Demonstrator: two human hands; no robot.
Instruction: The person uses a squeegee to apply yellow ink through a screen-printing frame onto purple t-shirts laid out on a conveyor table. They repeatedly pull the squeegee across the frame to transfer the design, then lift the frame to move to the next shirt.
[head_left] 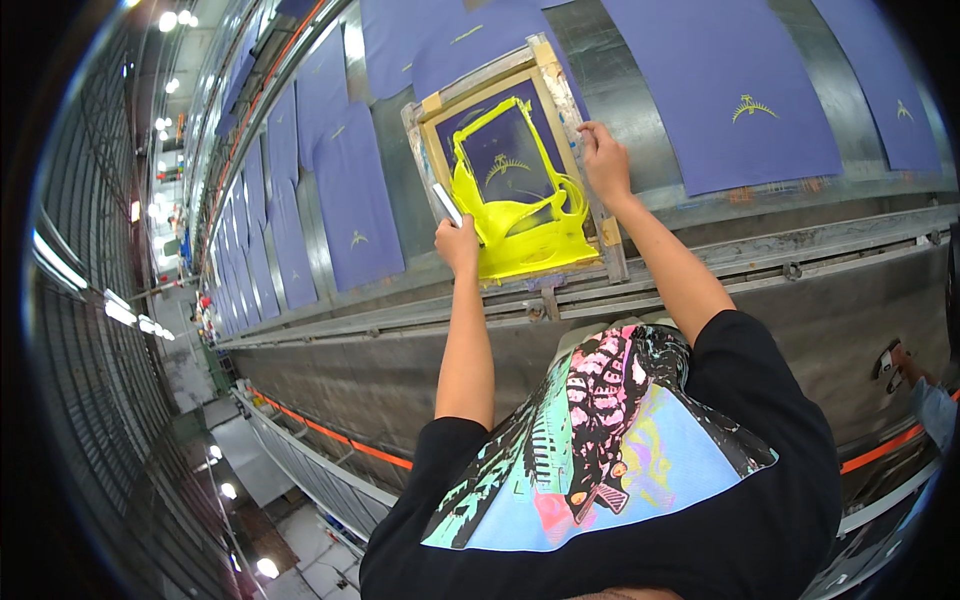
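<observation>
A screen printing frame (556, 85) with wooden sides lies tilted on the long metal table, over purple fabric. Bright yellow ink (530, 243) is pooled thickly at its near end and runs in a line around the mesh. A small leaf-like arch motif shows in the middle of the mesh. My left hand (458, 243) is closed around a white squeegee (448, 204) at the frame's left side, beside the ink. At the right side of the frame, my right hand (606, 165) has its fingers curled against the wooden edge.
Purple fabric pieces (730, 100) with small yellow motifs lie along the metal table (640, 85) on both sides. A metal rail (800, 240) runs along the table's near edge. Another person's hand (905, 362) shows at far right, with an orange strip (335, 435) below the table.
</observation>
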